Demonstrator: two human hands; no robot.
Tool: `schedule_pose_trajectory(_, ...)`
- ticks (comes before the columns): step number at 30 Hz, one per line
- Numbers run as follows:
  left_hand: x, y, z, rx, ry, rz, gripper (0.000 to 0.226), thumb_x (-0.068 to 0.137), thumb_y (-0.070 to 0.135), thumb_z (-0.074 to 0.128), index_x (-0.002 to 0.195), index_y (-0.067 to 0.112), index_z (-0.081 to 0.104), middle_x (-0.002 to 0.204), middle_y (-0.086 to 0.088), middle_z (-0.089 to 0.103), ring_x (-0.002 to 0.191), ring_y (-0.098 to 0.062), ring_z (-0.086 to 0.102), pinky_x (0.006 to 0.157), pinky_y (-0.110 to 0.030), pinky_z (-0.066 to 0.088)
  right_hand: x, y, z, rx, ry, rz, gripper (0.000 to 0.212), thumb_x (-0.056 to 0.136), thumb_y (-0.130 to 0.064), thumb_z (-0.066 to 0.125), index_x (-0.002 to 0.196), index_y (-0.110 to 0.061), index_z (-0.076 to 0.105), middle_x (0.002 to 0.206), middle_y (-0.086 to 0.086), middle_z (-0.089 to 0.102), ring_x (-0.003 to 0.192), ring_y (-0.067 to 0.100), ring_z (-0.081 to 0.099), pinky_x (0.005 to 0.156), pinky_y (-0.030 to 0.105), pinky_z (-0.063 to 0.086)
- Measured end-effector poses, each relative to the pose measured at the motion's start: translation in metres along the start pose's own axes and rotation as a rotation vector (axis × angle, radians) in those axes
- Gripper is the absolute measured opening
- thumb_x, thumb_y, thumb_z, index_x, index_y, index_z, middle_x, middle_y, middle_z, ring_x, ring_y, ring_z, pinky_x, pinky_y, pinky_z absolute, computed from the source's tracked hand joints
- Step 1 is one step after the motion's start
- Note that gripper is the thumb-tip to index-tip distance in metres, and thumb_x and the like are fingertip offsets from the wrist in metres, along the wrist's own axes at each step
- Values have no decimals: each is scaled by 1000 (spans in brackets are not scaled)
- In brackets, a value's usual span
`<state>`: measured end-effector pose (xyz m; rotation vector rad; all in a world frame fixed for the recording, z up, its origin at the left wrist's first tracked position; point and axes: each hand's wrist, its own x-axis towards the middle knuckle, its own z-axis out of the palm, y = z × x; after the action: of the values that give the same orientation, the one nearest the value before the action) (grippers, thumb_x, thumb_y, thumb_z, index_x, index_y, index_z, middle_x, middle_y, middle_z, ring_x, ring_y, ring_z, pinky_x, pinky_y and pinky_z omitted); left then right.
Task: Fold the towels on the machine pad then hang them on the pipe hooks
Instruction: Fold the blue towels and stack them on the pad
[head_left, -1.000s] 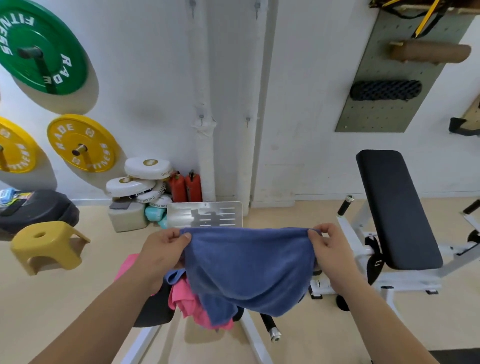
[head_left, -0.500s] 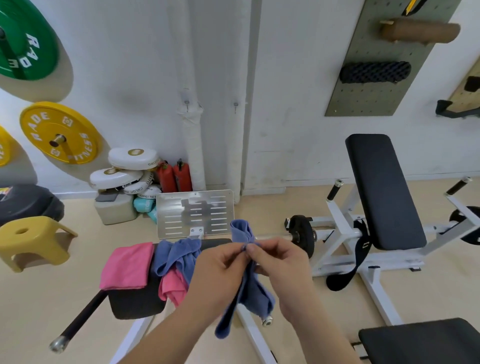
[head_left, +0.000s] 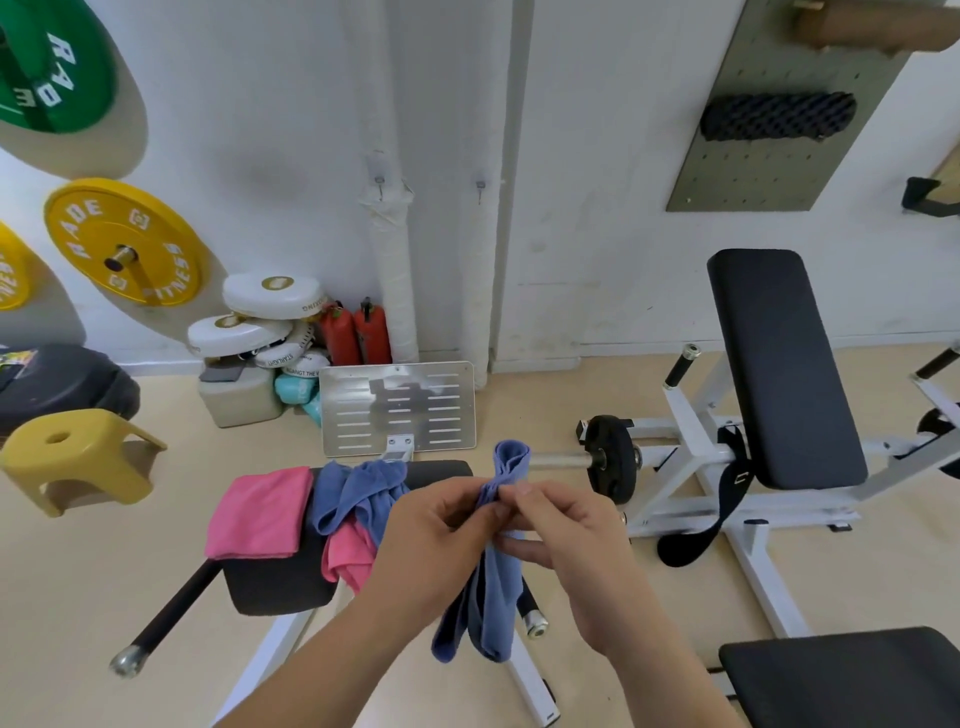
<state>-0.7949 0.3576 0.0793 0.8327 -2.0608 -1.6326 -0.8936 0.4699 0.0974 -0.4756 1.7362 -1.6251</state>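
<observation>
Two hands (head_left: 441, 530) (head_left: 569, 532) pinching blue towel (head_left: 493, 597), pad (head_left: 280, 587) behind

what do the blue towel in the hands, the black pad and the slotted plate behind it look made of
Blue towel: soft napped cloth, likely microfibre; it drapes limply, matte.
Black pad: matte, faintly grained covering, probably vinyl over foam.
Slotted plate: bare brushed metal, perhaps aluminium; it reflects dully.
</observation>
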Motion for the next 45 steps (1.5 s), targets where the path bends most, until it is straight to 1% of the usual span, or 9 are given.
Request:
schedule_pose_trajectory(3, 7, -4, -9, 12, -107, -15, 27, 101, 15, 63, 101, 36, 80, 98, 9, 79, 99, -7, 73, 88, -29, 59, 6, 3, -11, -360, 54, -222, 22, 92, -18, 71, 99, -38, 75, 109, -10, 68, 106, 5, 66, 93, 24, 54)
schedule_pose_trajectory(6, 13, 0, -17, 21, -236, 20, 25, 103, 18, 60, 104, 35, 79, 100, 3, 79, 101, -13, 72, 93, -41, 56, 17, -5, -22, -656, -94, -401, 41, 90, -23, 75, 126, -38, 65, 132, -26, 53, 128, -11, 44, 106, 9, 35)
schedule_pose_trajectory(10, 24, 8, -20, -8, -253, 72, 26, 104, 15, 58, 115, 30, 76, 112, 8, 78, 113, -10, 70, 103, -38, 55, 33, -29, -25, -770, -240, -388, 20, 95, -24, 68, 110, -38, 74, 97, -24, 72, 102, -8, 61, 89, 11, 46)
schedule_pose_trajectory(14, 29, -14, -20, -95, -238, -5, 26, 91, 17, 68, 114, 29, 68, 104, -1, 77, 101, -28, 72, 94, -46, 60, 45, -34, -27, -904, -133, -409, 15, 99, -27, 61, 86, -28, 69, 72, -10, 66, 72, 8, 60, 71, 36, 53)
schedule_pose_trajectory(17, 27, -39, -15, 80, -407, -67, 14, 90, 17, 71, 99, 25, 65, 83, 9, 72, 75, -10, 67, 69, -27, 56, 46, -34, -29, -812, -69, -374, 20, 104, -27, 50, 85, -26, 53, 62, -11, 52, 57, 6, 49, 57, 26, 43)
schedule_pose_trajectory(21, 20, -82, -5, 299, -497, -148, 17, 87, 28, 68, 102, 21, 67, 91, -1, 72, 78, -12, 65, 75, -35, 58, 46, -39, -40, -760, -42, -342, 19, 107, -26, 44, 89, -22, 50, 56, -17, 50, 53, 3, 45, 53, 17, 38)
schedule_pose_trajectory(27, 14, -121, 13, 409, -257, -173, 11, 91, 34, 66, 99, 27, 68, 88, 5, 73, 84, -16, 69, 81, -37, 58, 35, -41, -57, -798, -48, -341, 17, 107, -25, 44, 93, -26, 53, 66, -9, 51, 62, 6, 46, 60, 26, 39)
schedule_pose_trajectory(35, 18, -82, 33, 266, -75, 275, 10, 89, 22, 70, 87, 29, 63, 90, 16, 60, 86, -11, 60, 72, -20, 48, 22, -45, -59, -767, -49, -378, 20, 106, -20, 45, 93, -30, 56, 77, -2, 59, 73, 16, 52, 69, 34, 45)
schedule_pose_trajectory(45, -1, -78, 42, 364, 163, 547, 25, 76, 9, 63, 65, 17, 42, 76, 11, 55, 72, -9, 52, 59, -24, 42, 29, -43, -55, -882, 332, -341, 14, 107, -32, 43, 99, -30, 55, 80, -9, 63, 78, 12, 61, 76, 46, 55)
